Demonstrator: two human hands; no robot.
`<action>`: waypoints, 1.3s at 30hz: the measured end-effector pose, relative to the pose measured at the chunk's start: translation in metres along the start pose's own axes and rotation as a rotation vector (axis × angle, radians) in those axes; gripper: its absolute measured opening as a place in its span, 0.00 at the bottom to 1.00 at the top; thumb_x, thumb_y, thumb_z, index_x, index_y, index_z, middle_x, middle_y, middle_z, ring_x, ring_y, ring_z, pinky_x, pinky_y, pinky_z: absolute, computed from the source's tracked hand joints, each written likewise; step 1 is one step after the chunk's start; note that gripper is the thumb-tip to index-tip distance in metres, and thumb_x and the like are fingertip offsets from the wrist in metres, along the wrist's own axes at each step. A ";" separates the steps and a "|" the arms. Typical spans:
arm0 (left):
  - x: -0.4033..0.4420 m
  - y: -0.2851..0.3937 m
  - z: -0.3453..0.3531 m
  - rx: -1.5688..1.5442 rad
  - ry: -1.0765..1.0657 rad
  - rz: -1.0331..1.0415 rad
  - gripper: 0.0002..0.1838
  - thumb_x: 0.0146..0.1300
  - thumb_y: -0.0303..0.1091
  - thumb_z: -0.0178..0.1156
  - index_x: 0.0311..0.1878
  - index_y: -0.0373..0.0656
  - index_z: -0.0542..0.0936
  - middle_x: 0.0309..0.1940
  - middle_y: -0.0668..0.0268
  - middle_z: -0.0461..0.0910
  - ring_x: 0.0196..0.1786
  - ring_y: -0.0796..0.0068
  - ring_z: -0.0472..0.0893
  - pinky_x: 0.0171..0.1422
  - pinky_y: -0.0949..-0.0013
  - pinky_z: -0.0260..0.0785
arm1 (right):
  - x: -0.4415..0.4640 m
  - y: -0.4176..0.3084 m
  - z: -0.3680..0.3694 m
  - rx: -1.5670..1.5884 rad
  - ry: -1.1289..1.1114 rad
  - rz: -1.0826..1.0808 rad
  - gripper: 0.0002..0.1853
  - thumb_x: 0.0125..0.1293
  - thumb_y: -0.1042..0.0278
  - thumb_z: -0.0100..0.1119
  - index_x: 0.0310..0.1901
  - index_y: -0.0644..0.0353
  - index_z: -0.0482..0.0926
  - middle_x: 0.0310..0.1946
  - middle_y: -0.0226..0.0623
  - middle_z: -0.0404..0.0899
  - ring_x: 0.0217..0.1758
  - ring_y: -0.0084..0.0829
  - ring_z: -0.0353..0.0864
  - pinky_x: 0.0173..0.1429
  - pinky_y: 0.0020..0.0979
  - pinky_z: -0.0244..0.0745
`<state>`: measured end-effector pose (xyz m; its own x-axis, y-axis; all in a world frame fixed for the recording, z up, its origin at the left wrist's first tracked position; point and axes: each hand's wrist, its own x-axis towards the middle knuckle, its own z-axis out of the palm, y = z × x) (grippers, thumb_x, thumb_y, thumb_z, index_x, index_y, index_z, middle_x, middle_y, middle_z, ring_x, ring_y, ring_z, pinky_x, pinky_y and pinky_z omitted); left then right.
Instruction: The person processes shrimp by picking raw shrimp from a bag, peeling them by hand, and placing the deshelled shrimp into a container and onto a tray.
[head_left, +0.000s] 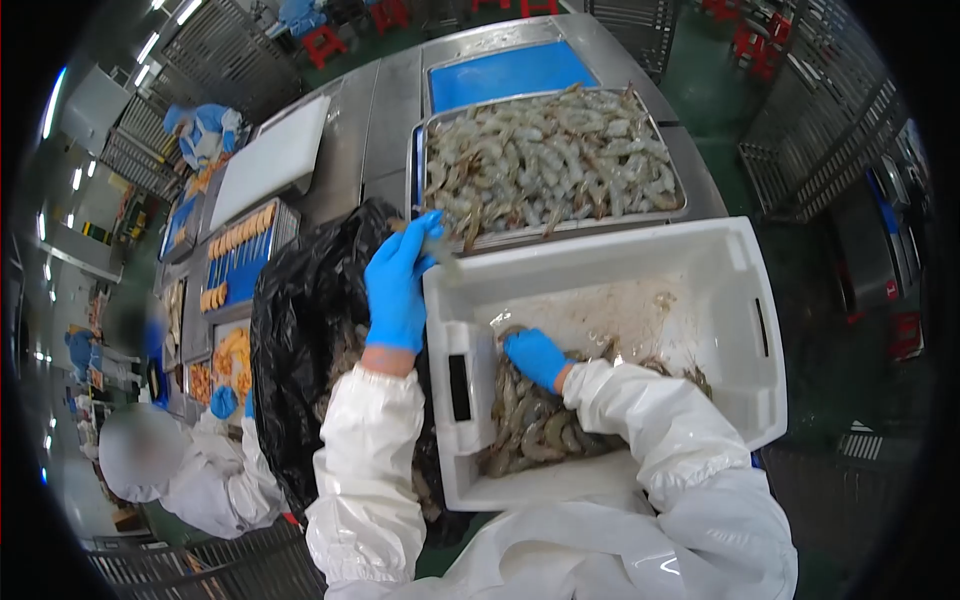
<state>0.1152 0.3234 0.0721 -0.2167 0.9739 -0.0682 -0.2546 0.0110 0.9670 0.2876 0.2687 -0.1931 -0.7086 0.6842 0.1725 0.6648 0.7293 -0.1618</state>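
My left hand (pixel 398 290), in a blue glove, is raised between a black plastic bag and a white bin. Its fingers are pinched on a shrimp (pixel 447 262), which is blurred and partly hidden. My right hand (pixel 538 358), also gloved in blue, reaches down into the white bin (pixel 610 264). Its fingers are curled at a shrimp (pixel 512 331) on the pile; the fingertips are partly hidden. Whole grey-brown shrimp (pixel 545 435) lie in the bin's near left part. Beyond the bin, a metal tray (pixel 590 228) is heaped with pale grey shrimp (pixel 550 160).
The black bag (pixel 290 320) holds shrimp pieces at my left. A blue board (pixel 510 76) and white board (pixel 270 165) lie farther back. Skewered shrimp (pixel 240 235) fill a tray on the left. A co-worker in white (pixel 215 475) works there; racks (pixel 825 140) stand right.
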 end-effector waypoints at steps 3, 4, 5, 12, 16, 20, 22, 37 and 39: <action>0.080 -0.027 0.040 -0.201 -0.044 -0.030 0.16 0.69 0.39 0.55 0.54 0.42 0.79 0.40 0.71 0.80 0.41 0.84 0.75 0.50 0.76 0.66 | -0.007 0.002 -0.005 0.116 -0.012 0.113 0.04 0.56 0.73 0.52 0.31 0.58 0.78 0.26 0.43 0.78 0.31 0.40 0.81 0.36 0.38 0.75; 0.104 -0.036 0.054 -0.318 -0.057 -0.033 0.14 0.69 0.38 0.56 0.53 0.43 0.81 0.35 0.73 0.80 0.39 0.84 0.74 0.51 0.74 0.66 | -0.013 0.006 -0.003 0.154 -0.016 0.117 0.04 0.56 0.74 0.52 0.31 0.58 0.78 0.27 0.43 0.78 0.32 0.41 0.81 0.37 0.39 0.75; 0.124 -0.041 0.070 -0.397 -0.031 -0.006 0.12 0.66 0.38 0.59 0.47 0.41 0.81 0.34 0.70 0.79 0.37 0.80 0.75 0.50 0.72 0.70 | -0.016 0.012 -0.002 0.189 -0.016 0.119 0.05 0.56 0.74 0.52 0.31 0.59 0.78 0.27 0.44 0.79 0.32 0.42 0.82 0.38 0.40 0.76; 0.194 -0.074 0.097 -0.251 0.020 -0.120 0.15 0.60 0.26 0.60 0.50 0.33 0.74 0.40 0.58 0.78 0.37 0.68 0.80 0.43 0.69 0.78 | -0.042 0.038 -0.062 0.458 -0.201 0.268 0.07 0.57 0.68 0.55 0.37 0.59 0.76 0.35 0.49 0.80 0.39 0.48 0.81 0.44 0.44 0.76; 0.133 -0.042 0.069 0.141 -0.015 -0.003 0.23 0.63 0.32 0.59 0.61 0.36 0.71 0.44 0.64 0.79 0.41 0.72 0.81 0.44 0.73 0.72 | -0.050 0.057 -0.101 0.699 -0.350 0.498 0.17 0.58 0.59 0.59 0.46 0.60 0.75 0.38 0.49 0.80 0.41 0.52 0.80 0.46 0.45 0.74; 0.010 -0.010 0.019 0.444 -0.358 -0.069 0.15 0.66 0.36 0.56 0.52 0.39 0.81 0.40 0.67 0.83 0.37 0.82 0.78 0.41 0.76 0.69 | -0.049 0.051 -0.143 1.199 -0.363 0.727 0.19 0.61 0.63 0.61 0.51 0.61 0.74 0.38 0.43 0.81 0.40 0.34 0.83 0.44 0.34 0.76; -0.058 0.000 -0.004 0.579 -0.347 -0.172 0.14 0.68 0.36 0.54 0.49 0.38 0.82 0.36 0.69 0.83 0.32 0.81 0.79 0.38 0.77 0.70 | -0.038 0.037 -0.163 1.363 -0.306 0.728 0.19 0.62 0.65 0.61 0.53 0.62 0.73 0.40 0.41 0.82 0.41 0.29 0.83 0.44 0.30 0.76; -0.236 -0.031 -0.165 -0.413 0.359 -0.149 0.18 0.70 0.43 0.53 0.53 0.39 0.76 0.36 0.67 0.80 0.32 0.79 0.78 0.34 0.76 0.68 | 0.076 -0.211 -0.140 1.395 -0.118 -0.180 0.22 0.60 0.76 0.61 0.58 0.54 0.76 0.50 0.33 0.81 0.46 0.29 0.81 0.52 0.29 0.76; -0.248 -0.044 -0.192 -0.374 0.498 -0.165 0.15 0.71 0.36 0.50 0.55 0.38 0.74 0.39 0.64 0.80 0.32 0.78 0.78 0.36 0.76 0.70 | 0.078 -0.222 -0.142 1.166 -0.023 -0.389 0.24 0.59 0.79 0.58 0.58 0.50 0.76 0.51 0.36 0.81 0.49 0.36 0.81 0.55 0.32 0.75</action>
<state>-0.0011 0.0382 -0.0005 -0.5354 0.7428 -0.4020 -0.6142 -0.0157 0.7890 0.1185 0.1602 -0.0063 -0.8242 0.4128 0.3878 -0.1925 0.4399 -0.8772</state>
